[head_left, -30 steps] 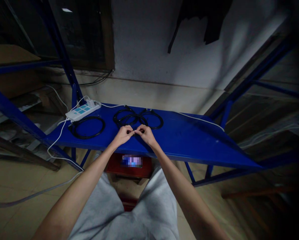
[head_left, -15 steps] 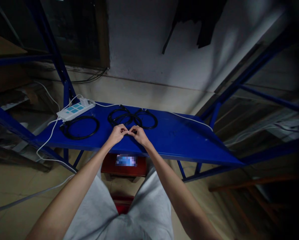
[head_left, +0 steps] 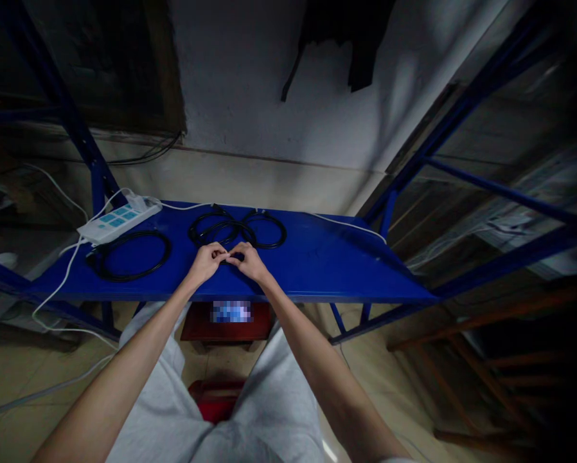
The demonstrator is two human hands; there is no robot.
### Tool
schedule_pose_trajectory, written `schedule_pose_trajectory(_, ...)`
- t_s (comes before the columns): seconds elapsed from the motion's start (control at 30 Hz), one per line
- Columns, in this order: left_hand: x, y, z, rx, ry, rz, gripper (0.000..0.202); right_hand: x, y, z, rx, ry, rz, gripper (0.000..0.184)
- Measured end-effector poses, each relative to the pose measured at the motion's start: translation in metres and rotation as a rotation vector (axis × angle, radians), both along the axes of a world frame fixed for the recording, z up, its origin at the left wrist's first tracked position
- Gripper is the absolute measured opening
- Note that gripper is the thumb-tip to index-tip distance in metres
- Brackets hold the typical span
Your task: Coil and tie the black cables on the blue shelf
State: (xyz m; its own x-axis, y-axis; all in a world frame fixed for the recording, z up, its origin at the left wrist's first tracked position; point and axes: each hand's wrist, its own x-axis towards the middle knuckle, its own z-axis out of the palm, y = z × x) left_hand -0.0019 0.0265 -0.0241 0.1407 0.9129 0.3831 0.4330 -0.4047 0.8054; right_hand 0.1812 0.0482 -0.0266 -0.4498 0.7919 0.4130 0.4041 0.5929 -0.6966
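Note:
My left hand [head_left: 207,262] and my right hand [head_left: 248,260] meet above the front part of a blue shelf [head_left: 327,263]. Thumb and fingers of both are pinched, their tips almost touching; whatever lies between them is too small to make out. Just behind the hands lie overlapping black cable coils, one on the left [head_left: 191,229] and another coil [head_left: 284,233] on the right. A separate black cable coil [head_left: 124,278] rests further left on the shelf.
A white power strip [head_left: 108,228] with blue sockets sits at the shelf's left end. Its white cord [head_left: 63,283] hangs over the front edge. Another white cable [head_left: 351,225] runs along the back. Blue frame posts [head_left: 389,218] flank the shelf. Below stands a reddish stool [head_left: 196,331] bearing a pixelated item [head_left: 231,312].
The view has shifted, so the shelf and its contents appear further left. Both hands stay pinched together at nearly the same spot before the coils.

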Motion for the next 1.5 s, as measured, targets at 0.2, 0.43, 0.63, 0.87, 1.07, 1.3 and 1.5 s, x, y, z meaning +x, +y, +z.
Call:
schedule_pose_trajectory(0.2, 0.003, -0.003, 0.002, -0.028, -0.015, 0.031, 0.016, 0.0, 0.0, 0.0, -0.031, 0.005, -0.008, 0.014)
schedule_pose_trajectory(0.43, 0.005, -0.006, 0.004, -0.058, -0.005, 0.029, 0.019, 0.0, 0.001, -0.005, -0.034, 0.038, -0.001, 0.013)
schedule_pose_trajectory(0.63, 0.005, -0.008, 0.004, -0.05, -0.013, 0.008, 0.02, 0.001, 0.0, -0.003, -0.03, 0.01, 0.014, 0.018)
schedule_pose_trajectory(0.87, 0.007, -0.011, 0.006, -0.037, -0.022, -0.026, 0.016, 0.006, 0.0, -0.002, -0.042, 0.038, 0.035, 0.014)
schedule_pose_trajectory(1.07, 0.006, -0.01, 0.005, -0.014, -0.011, -0.04, 0.009, 0.007, -0.001, -0.002, -0.036, 0.11, 0.049, 0.02)
schedule_pose_trajectory(1.3, 0.006, -0.01, 0.006, -0.03, -0.046, -0.006, 0.011, 0.006, -0.004, 0.001, -0.056, 0.108, 0.044, 0.017)
schedule_pose_trajectory(1.5, 0.005, -0.011, 0.005, -0.015, -0.029, 0.005, 0.013, 0.005, -0.005, 0.003, -0.07, 0.112, 0.051, 0.012)
